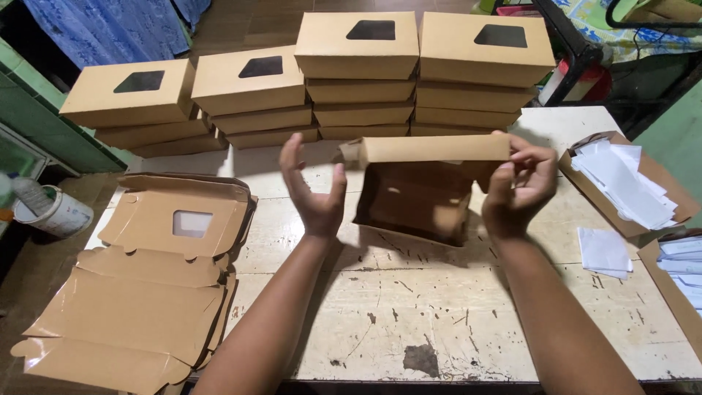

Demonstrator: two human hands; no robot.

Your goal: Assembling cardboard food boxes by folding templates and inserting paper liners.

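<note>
In the head view, a half-folded brown cardboard box (pixel 424 183) is held up above the middle of the worn white surface (pixel 409 322), its long axis running left to right across the picture. The right hand (pixel 521 186) is closed on the box's right end, the fingers (pixel 537 157) curled over the top edge and the thumb pressed to the near face. The left hand (pixel 313 192) is open, palm turned toward the box and fingers spread, just beside the box's left end but apart from it; a small flap (pixel 349 151) sticks out toward that palm. So the box lies to the right of the open left grip, and the right hand is the one bearing it.

A pile of flat box blanks (pixel 146 292), brown with a square window cut-out, is seen on the left of the surface, hanging over its near edge. Along the far edge, finished boxes (pixel 358 51) are stacked in four stacks, each top lid showing a dark, angular window. At the right, an open brown tray (pixel 585 146) is filled with white paper slips (pixel 621 183); further loose white sheets (pixel 603 250) lie near it. A white tub (pixel 58 212) stands on the floor at the left, below the surface
</note>
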